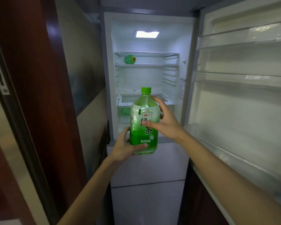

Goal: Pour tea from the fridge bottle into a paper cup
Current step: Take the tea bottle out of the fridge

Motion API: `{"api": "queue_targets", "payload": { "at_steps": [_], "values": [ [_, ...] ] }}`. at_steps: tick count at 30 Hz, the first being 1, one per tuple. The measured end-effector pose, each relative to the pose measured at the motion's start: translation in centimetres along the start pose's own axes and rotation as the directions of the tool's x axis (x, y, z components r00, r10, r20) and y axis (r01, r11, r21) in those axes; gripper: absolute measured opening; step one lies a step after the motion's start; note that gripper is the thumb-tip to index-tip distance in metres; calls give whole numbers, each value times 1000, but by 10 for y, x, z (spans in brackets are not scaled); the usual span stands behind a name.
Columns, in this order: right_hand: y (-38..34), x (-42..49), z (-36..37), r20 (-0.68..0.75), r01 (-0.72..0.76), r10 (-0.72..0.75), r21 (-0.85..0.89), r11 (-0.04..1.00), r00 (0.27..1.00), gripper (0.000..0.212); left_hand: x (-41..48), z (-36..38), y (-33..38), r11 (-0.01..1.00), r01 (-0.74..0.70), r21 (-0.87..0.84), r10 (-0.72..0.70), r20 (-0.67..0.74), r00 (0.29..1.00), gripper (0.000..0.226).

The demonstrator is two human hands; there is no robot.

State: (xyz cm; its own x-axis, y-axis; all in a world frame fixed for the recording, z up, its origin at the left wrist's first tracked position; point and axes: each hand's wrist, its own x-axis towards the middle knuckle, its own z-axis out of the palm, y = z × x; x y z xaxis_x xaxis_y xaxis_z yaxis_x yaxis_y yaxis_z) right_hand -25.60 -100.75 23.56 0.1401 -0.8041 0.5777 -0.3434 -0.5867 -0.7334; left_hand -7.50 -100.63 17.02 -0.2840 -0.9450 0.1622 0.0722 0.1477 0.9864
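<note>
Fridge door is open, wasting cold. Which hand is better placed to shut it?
Right, probably: the right hand is nearer the door, while the left hand grips the bottle from below.

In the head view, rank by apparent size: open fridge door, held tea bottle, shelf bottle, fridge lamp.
1. open fridge door
2. held tea bottle, enlarged by nearness to the camera
3. fridge lamp and shelf bottle: too alike to rank

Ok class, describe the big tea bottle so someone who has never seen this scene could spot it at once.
Find the open, lit fridge. In front of it, a left hand and a right hand hold the tea bottle upright. Unlike the small green bottle lying on the shelf behind, it is large, green-capped and boldly labelled.
</note>
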Motion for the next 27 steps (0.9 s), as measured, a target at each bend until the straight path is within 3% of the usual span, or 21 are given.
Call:
{"api": "queue_targets", "payload": {
  "at_steps": [15,27],
  "values": [
    [-81,-129,-62,58,64,-63,-8,998,996,85,-144,99,24,999,-12,-42,10,-56,998,69],
    [-128,-219,-77,97,11,-15,38,999,995,86,-240,137,24,1000,18,-2,-18,-92,996,66]
  ]
}}
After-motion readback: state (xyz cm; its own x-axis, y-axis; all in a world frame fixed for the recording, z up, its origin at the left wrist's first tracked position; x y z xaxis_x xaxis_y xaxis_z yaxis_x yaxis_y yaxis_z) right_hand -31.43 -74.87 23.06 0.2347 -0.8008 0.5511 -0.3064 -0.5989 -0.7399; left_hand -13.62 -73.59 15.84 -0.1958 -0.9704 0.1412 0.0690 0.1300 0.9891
